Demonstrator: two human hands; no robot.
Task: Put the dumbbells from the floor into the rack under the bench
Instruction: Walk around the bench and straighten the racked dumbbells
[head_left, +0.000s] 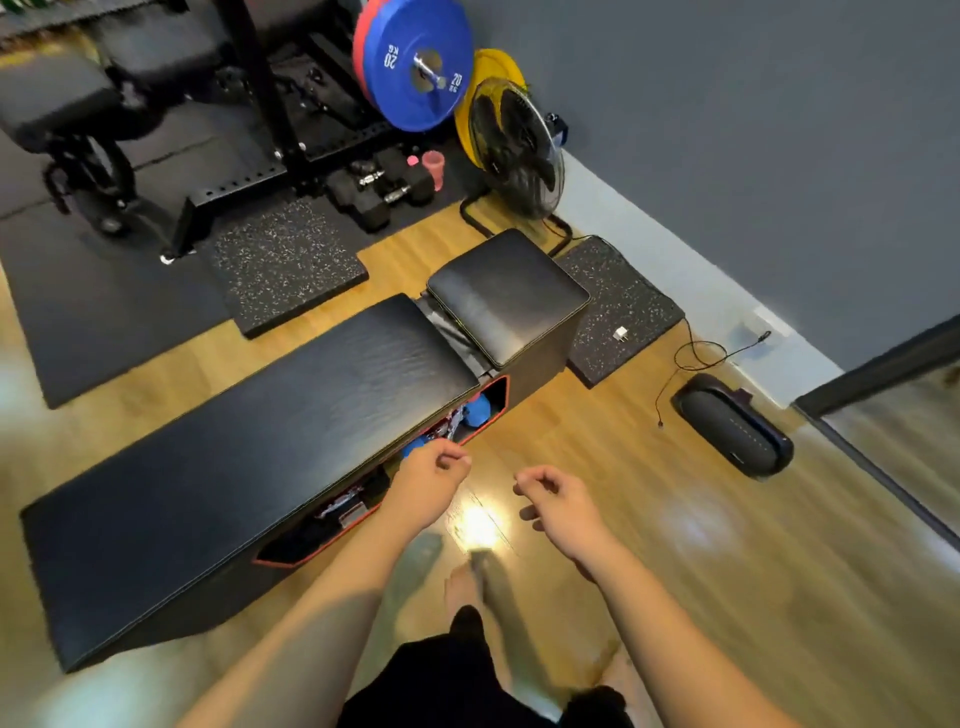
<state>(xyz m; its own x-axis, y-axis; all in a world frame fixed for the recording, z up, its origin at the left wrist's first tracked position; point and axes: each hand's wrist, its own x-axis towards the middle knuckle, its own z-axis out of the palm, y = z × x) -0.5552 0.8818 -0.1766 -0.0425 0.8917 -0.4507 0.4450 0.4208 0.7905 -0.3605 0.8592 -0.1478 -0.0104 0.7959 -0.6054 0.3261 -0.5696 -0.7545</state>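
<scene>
A long black bench (249, 441) lies across the wooden floor, with a red-trimmed rack opening (363, 512) along its near side. Blue dumbbells (477, 410) sit inside the rack, partly hidden by the bench top. My left hand (428, 480) hovers just in front of the rack opening, fingers loosely curled and holding nothing. To its right, above the bare floor, my right hand (553, 499) is also loosely curled and holds nothing. Black hex dumbbells (382, 187) rest on the mat at the back.
A power rack (270, 104) with blue plates (413, 62) stands at the back left. A floor fan (514, 156) is near the wall. Speckled rubber tiles (285, 265) flank the bench. A black speaker (732, 423) with a cable lies at right. My feet (470, 584) are below.
</scene>
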